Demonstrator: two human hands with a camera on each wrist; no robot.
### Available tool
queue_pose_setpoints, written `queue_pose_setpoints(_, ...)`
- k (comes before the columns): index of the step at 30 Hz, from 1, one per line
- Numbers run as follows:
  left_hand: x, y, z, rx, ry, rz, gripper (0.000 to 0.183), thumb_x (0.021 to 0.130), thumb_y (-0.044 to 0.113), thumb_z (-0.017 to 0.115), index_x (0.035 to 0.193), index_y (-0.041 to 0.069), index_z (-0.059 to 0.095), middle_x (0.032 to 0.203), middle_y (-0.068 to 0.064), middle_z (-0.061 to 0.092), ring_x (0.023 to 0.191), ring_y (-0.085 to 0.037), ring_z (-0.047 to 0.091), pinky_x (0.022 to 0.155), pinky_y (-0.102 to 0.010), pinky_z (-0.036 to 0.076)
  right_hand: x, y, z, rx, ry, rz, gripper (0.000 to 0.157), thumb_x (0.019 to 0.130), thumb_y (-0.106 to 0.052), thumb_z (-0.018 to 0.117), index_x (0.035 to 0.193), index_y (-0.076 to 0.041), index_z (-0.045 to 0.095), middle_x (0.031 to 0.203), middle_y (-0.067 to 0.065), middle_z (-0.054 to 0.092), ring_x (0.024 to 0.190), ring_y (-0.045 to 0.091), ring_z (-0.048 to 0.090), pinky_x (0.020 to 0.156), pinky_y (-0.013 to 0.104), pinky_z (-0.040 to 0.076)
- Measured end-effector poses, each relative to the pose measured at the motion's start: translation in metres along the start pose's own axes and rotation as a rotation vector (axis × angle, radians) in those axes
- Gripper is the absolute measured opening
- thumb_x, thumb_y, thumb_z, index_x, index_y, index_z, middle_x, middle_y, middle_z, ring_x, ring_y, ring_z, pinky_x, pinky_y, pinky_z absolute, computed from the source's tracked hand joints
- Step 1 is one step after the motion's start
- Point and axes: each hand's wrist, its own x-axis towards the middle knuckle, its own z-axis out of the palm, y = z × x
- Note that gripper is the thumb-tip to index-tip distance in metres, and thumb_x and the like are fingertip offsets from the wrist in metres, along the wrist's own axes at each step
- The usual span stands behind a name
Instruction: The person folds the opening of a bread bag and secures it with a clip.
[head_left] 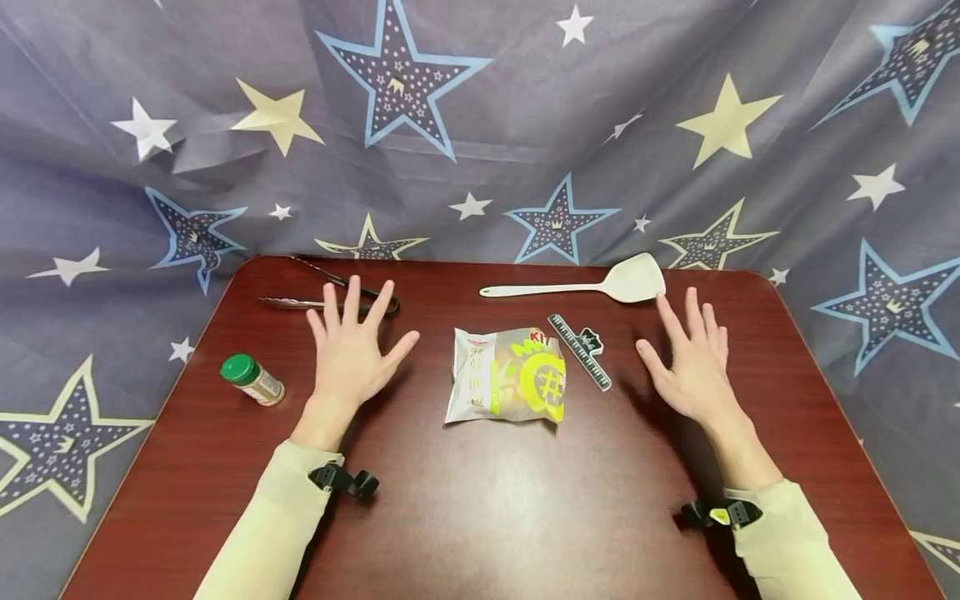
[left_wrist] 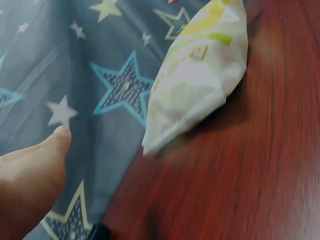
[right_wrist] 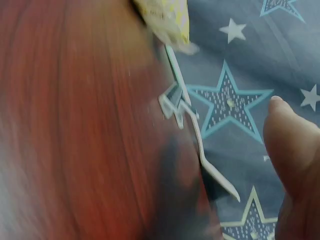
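My left hand (head_left: 350, 354) hovers over the left part of the table with its fingers spread, holding nothing. Its fingertips overlap the black-handled tongs (head_left: 382, 302) in the head view. Over on the right, my right hand (head_left: 693, 367) is spread out too and holds nothing; the white spatula (head_left: 633, 279) lies just beyond its fingertips. Between the hands lies a sealed food packet (head_left: 510, 375), grey with yellow-green print. A black and white bag clip (head_left: 588, 352) rests at a slant beside the packet's right end. The left wrist view shows the packet (left_wrist: 200, 75) past the thumb.
A spice jar (head_left: 253, 380) with a green lid lies on its side at the left of the dark red table (head_left: 480, 517). Behind the table's far edge hangs a grey curtain (head_left: 525, 125) with stars. Each sleeve carries a black wrist strap.
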Motion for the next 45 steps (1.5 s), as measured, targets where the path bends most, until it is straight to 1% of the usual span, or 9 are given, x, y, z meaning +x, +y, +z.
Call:
queue_pose_setpoints(4, 0.012, 0.019, 0.004, -0.106, -0.024, 0.130, 0.079, 0.099, 0.057, 0.065, 0.166, 0.026, 0.039, 0.173, -0.023, 0.029, 0.162, -0.053, 0.017, 0.126, -0.075, 0.017, -0.001, -0.015, 0.002, 0.102, 0.040, -0.058, 0.069, 0.107, -0.037, 0.060, 0.168, -0.020, 0.033, 0.174, 0.028, 0.021, 0.157, 0.057, 0.022, 0.119, 0.080, 0.021)
queue_pose_setpoints(9, 0.033, 0.045, 0.013, -0.406, -0.217, 0.283, 0.062, 0.107, 0.039, 0.062, 0.163, 0.019, 0.045, 0.167, -0.015, 0.045, 0.157, -0.037, 0.039, 0.128, -0.057, 0.032, -0.001, -0.039, 0.011, 0.186, 0.080, -0.133, 0.059, 0.107, -0.024, 0.061, 0.163, -0.014, 0.044, 0.154, 0.024, 0.055, 0.143, 0.045, 0.052, 0.116, 0.064, 0.040)
queue_pose_setpoints(14, 0.046, 0.068, 0.027, -0.513, -0.359, 0.329, 0.053, 0.110, 0.036, 0.058, 0.157, 0.013, 0.053, 0.158, -0.009, 0.057, 0.144, -0.032, 0.057, 0.119, -0.052, 0.047, 0.000, -0.065, 0.028, 0.255, 0.004, -0.110, 0.045, 0.109, -0.025, 0.060, 0.150, -0.008, 0.059, 0.125, 0.018, 0.074, 0.109, 0.033, 0.075, 0.099, 0.054, 0.056)
queue_pose_setpoints(20, 0.055, 0.091, 0.043, -0.495, -0.412, 0.339, 0.051, 0.108, 0.036, 0.061, 0.154, 0.013, 0.057, 0.153, -0.009, 0.063, 0.139, -0.031, 0.062, 0.117, -0.046, 0.049, 0.011, -0.090, 0.042, 0.369, -0.171, 0.047, 0.041, 0.110, -0.034, 0.058, 0.139, -0.006, 0.067, 0.106, 0.015, 0.080, 0.082, 0.025, 0.080, 0.079, 0.041, 0.064)
queue_pose_setpoints(27, 0.066, 0.116, 0.059, -0.418, -0.479, 0.367, 0.054, 0.106, 0.038, 0.063, 0.151, 0.009, 0.059, 0.146, -0.012, 0.068, 0.134, -0.026, 0.066, 0.115, -0.041, 0.051, 0.024, -0.102, 0.054, 0.284, -0.223, 0.087, 0.045, 0.109, -0.045, 0.056, 0.130, -0.008, 0.072, 0.110, 0.010, 0.081, 0.095, 0.024, 0.078, 0.089, 0.046, 0.060)
queue_pose_setpoints(30, 0.069, 0.123, 0.062, -0.408, -0.519, 0.373, 0.053, 0.106, 0.036, 0.063, 0.149, 0.006, 0.060, 0.144, -0.012, 0.069, 0.135, -0.025, 0.065, 0.116, -0.040, 0.051, 0.028, -0.104, 0.058, 0.269, -0.252, 0.082, 0.044, 0.107, -0.043, 0.060, 0.130, -0.007, 0.073, 0.110, 0.011, 0.081, 0.098, 0.025, 0.077, 0.085, 0.043, 0.060)
queue_pose_setpoints(32, 0.070, 0.128, 0.064, -0.397, -0.535, 0.382, 0.050, 0.107, 0.034, 0.062, 0.148, 0.006, 0.061, 0.144, -0.011, 0.069, 0.136, -0.024, 0.065, 0.116, -0.039, 0.050, 0.028, -0.104, 0.059, 0.284, -0.276, 0.082, 0.044, 0.106, -0.041, 0.062, 0.131, -0.006, 0.072, 0.106, 0.012, 0.080, 0.091, 0.024, 0.075, 0.078, 0.038, 0.058)
queue_pose_setpoints(38, 0.070, 0.133, 0.072, -0.342, -0.558, 0.396, 0.043, 0.105, 0.029, 0.063, 0.142, 0.007, 0.067, 0.141, -0.008, 0.072, 0.136, -0.023, 0.065, 0.117, -0.037, 0.050, 0.030, -0.100, 0.064, 0.372, -0.338, 0.107, 0.046, 0.101, -0.030, 0.069, 0.137, -0.001, 0.067, 0.100, 0.011, 0.081, 0.067, 0.011, 0.069, 0.062, 0.027, 0.052)
queue_pose_setpoints(45, 0.071, 0.132, 0.071, -0.333, -0.568, 0.408, 0.039, 0.102, 0.021, 0.068, 0.139, 0.007, 0.068, 0.137, -0.010, 0.073, 0.131, -0.025, 0.067, 0.114, -0.038, 0.052, 0.031, -0.094, 0.064, 0.462, -0.353, 0.169, 0.031, 0.099, -0.020, 0.073, 0.121, 0.001, 0.073, 0.097, 0.015, 0.081, 0.063, 0.011, 0.070, 0.059, 0.024, 0.054)
